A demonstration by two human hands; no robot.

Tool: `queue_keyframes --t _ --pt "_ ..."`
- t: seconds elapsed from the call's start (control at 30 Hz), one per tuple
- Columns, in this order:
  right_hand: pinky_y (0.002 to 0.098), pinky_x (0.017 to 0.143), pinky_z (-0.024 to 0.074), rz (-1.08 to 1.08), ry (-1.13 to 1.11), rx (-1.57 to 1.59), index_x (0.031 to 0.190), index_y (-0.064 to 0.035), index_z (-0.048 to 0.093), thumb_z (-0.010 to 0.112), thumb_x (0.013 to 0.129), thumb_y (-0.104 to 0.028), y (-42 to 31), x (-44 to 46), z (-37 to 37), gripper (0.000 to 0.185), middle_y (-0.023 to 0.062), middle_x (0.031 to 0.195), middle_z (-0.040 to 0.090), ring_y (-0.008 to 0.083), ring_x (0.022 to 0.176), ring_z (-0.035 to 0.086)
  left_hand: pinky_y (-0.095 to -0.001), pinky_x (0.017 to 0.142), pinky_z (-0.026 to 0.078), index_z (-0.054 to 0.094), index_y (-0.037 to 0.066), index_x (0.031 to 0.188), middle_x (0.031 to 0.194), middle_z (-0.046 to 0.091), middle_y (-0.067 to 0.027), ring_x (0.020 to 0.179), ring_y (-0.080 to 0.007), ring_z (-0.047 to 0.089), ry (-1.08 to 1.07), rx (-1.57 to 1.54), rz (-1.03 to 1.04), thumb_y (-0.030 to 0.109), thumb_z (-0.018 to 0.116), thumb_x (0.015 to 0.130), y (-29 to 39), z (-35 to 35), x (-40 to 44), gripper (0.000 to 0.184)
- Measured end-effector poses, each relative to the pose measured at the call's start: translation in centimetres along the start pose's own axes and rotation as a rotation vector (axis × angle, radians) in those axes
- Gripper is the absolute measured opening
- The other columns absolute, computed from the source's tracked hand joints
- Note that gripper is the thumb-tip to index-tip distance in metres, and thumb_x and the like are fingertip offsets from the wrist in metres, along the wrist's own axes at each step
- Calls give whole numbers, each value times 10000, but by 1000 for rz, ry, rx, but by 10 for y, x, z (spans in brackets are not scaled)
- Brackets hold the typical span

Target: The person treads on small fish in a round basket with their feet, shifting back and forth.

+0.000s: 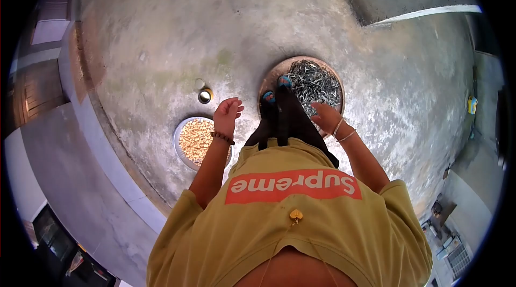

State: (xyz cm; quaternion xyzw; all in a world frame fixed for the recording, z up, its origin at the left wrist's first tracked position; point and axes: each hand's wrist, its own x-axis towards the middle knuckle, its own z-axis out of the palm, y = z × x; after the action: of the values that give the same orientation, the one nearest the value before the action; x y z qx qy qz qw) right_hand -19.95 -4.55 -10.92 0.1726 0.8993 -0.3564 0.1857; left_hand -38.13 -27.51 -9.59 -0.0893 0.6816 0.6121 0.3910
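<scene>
The person stood over the concrete floor [156, 29] with both arms lowered forward, the two hands well apart. The left hand [228, 114], a dark beaded bracelet [222, 137] at its wrist, was loose and half-curled, its fingers bent inward toward the person's right. The right hand [325, 118] had its fingers loosely bent, pointing forward and a little inward; pale bangles [342, 130] ringed that wrist.

From above, the right hand overlapped the near edge of a broad brown tray [271, 75], though I couldn't tell whether it touched anything there. The tray lay ahead of the person, slightly to the right, and held a heap of thin dark strips [318, 83]. Each strip was long and narrow, but the heap had no common direction: long axes crossed every way, massed toward the tray's right side. Two blue shoes [285, 81] showed within the tray's outline at its left, toes pointing forward, the right one farther ahead.

Nearer the left hand sat a round grey basin [176, 139], partly hidden by the left forearm, filled with short pale pieces [194, 137] too small for me to make out their lie. Just beyond it stood a small yellow-sided tin [205, 96], its round mouth facing up.
</scene>
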Motion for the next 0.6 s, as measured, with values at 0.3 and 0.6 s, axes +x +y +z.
queue_keyframes --t 0.3,0.6 --pt "339 675 369 -105 -4 -45 928 -27 402 501 641 -167 -19 7 -4 334 153 813 474 291 777 450 -203 588 398 458 38 885 813 515 -52 705 -118 506 47 -75 -21 127 423 739 -23 -14 -21 175" --pt "330 699 366 -40 18 -26 930 -28 409 494 640 -167 -15 9 -8 333 162 858 473 284 809 453 -205 583 394 451 25 893 817 512 -58 707 -122 506 -17 -12 14 127 426 734 -11 -6 -10 190"
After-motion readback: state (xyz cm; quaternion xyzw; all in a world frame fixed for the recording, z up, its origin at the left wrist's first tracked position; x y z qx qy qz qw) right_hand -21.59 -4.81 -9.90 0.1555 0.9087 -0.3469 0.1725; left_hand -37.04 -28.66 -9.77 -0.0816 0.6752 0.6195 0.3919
